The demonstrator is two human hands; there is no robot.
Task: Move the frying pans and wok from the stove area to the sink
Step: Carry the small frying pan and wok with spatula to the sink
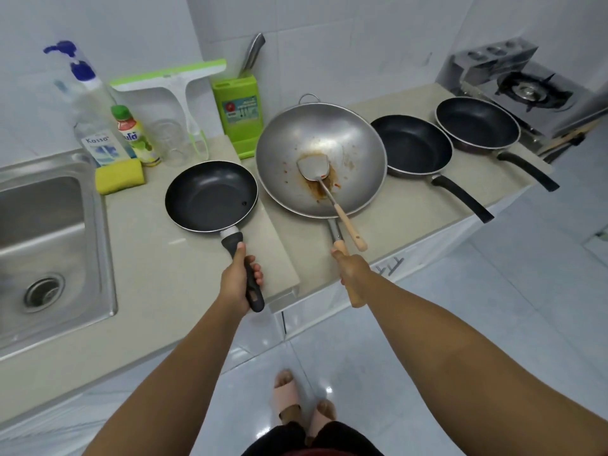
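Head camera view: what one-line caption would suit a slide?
Left hand grips a frying pan, right hand holds the wok, beside the sink.

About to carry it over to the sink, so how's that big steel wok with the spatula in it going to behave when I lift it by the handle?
The wok is wide with one long handle gripped by the right hand, so it will probably feel front-heavy and want to dip. The spatula lies loose inside, handle over the rim, and may slide or swing out. The sauce residue looks thin, so is unlikely to spill.
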